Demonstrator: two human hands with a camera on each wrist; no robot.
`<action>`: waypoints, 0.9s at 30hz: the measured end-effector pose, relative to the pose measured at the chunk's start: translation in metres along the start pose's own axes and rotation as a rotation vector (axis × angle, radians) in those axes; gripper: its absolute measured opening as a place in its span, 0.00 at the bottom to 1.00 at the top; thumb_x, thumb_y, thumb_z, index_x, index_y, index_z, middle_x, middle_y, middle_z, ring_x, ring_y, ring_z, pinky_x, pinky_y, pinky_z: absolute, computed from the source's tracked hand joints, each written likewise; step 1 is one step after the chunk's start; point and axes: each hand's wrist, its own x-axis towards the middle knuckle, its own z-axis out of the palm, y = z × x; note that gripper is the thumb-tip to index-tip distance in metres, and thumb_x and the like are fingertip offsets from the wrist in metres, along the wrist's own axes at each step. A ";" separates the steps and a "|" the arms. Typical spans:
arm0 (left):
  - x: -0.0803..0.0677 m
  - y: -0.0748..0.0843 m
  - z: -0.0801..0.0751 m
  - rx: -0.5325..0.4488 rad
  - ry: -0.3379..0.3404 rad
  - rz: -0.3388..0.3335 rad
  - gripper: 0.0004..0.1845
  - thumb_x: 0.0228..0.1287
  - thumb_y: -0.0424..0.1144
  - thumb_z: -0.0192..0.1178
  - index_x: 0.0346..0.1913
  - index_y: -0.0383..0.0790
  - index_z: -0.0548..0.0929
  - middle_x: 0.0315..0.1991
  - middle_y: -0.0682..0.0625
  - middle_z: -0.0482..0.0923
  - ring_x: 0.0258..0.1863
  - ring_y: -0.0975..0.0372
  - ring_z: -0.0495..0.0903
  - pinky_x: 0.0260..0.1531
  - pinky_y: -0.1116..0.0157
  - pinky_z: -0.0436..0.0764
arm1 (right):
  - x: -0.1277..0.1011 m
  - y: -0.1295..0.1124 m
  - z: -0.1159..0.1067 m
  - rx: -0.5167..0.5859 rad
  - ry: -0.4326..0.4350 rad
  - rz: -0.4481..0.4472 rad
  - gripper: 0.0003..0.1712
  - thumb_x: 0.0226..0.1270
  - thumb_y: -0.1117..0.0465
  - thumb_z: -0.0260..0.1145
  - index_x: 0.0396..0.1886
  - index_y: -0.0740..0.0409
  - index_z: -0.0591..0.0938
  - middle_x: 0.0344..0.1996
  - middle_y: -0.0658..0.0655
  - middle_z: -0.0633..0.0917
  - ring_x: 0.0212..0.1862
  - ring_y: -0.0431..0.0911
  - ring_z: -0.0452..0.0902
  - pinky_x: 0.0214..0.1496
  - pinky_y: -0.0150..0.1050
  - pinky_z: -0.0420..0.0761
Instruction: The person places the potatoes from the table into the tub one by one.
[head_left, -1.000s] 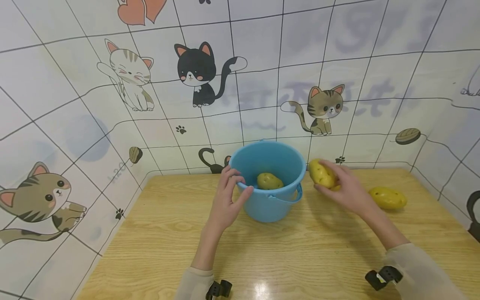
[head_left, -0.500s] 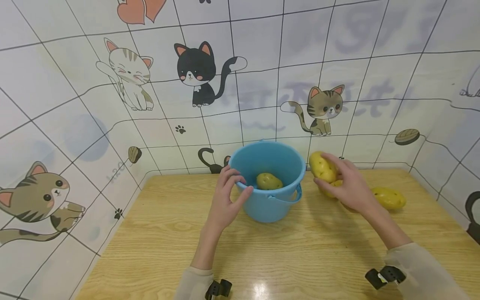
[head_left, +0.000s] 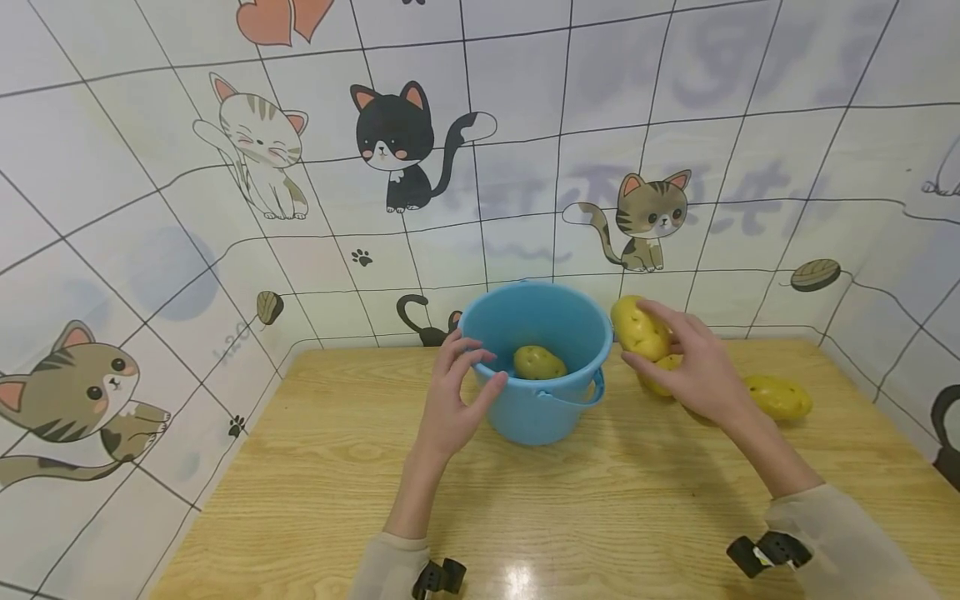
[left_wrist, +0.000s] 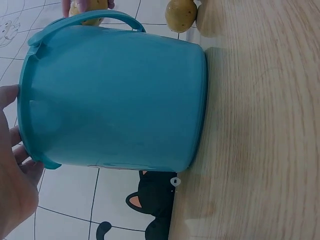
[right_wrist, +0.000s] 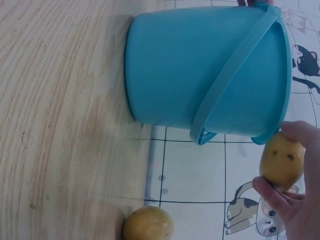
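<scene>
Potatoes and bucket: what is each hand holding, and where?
The right hand grips a potato around its lower end; the left hand holds the bucket rim.

Yellow potato (head_left: 640, 328) held aloft beside rim of upright blue bucket (head_left: 536, 400); 1 potato inside (head_left: 537, 362).

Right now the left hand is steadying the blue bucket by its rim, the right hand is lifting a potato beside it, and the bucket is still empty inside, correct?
Not quite: the blue bucket is not empty. The head view shows one potato in the bucket. The rest holds: the left hand holds the rim, and the right hand grips a held potato beside it.
</scene>
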 end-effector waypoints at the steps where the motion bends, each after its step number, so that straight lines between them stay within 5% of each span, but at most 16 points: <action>1: 0.000 0.000 0.000 0.013 0.000 0.004 0.11 0.67 0.39 0.66 0.47 0.37 0.82 0.57 0.41 0.72 0.75 0.45 0.56 0.69 0.40 0.61 | 0.000 0.000 0.000 0.002 0.001 -0.002 0.43 0.65 0.51 0.74 0.77 0.45 0.66 0.58 0.68 0.74 0.50 0.60 0.76 0.47 0.61 0.82; 9: 0.000 -0.009 0.003 0.025 0.021 0.120 0.08 0.65 0.37 0.67 0.43 0.37 0.84 0.50 0.46 0.77 0.68 0.46 0.68 0.69 0.47 0.65 | 0.001 -0.005 -0.002 0.007 0.009 0.003 0.43 0.64 0.51 0.74 0.76 0.42 0.66 0.60 0.66 0.74 0.51 0.57 0.76 0.49 0.57 0.82; 16: 0.003 -0.009 0.004 0.008 0.015 0.178 0.04 0.64 0.36 0.68 0.39 0.39 0.84 0.44 0.48 0.77 0.55 0.53 0.74 0.64 0.51 0.71 | 0.003 -0.011 -0.004 0.009 0.018 -0.006 0.43 0.63 0.52 0.75 0.76 0.41 0.68 0.59 0.61 0.76 0.52 0.52 0.75 0.48 0.36 0.79; 23: 0.004 -0.010 0.003 -0.004 -0.004 0.187 0.05 0.64 0.36 0.69 0.38 0.41 0.83 0.43 0.49 0.76 0.50 0.54 0.73 0.59 0.54 0.72 | 0.005 -0.018 -0.003 0.022 0.008 -0.014 0.43 0.63 0.52 0.76 0.76 0.38 0.68 0.59 0.60 0.76 0.53 0.51 0.75 0.49 0.45 0.80; 27: 0.005 -0.010 0.003 -0.005 -0.008 0.188 0.05 0.63 0.36 0.70 0.37 0.42 0.83 0.41 0.49 0.76 0.49 0.55 0.73 0.57 0.55 0.72 | 0.007 -0.021 -0.002 0.028 0.010 -0.035 0.43 0.62 0.52 0.76 0.75 0.38 0.68 0.58 0.59 0.77 0.53 0.50 0.75 0.49 0.39 0.79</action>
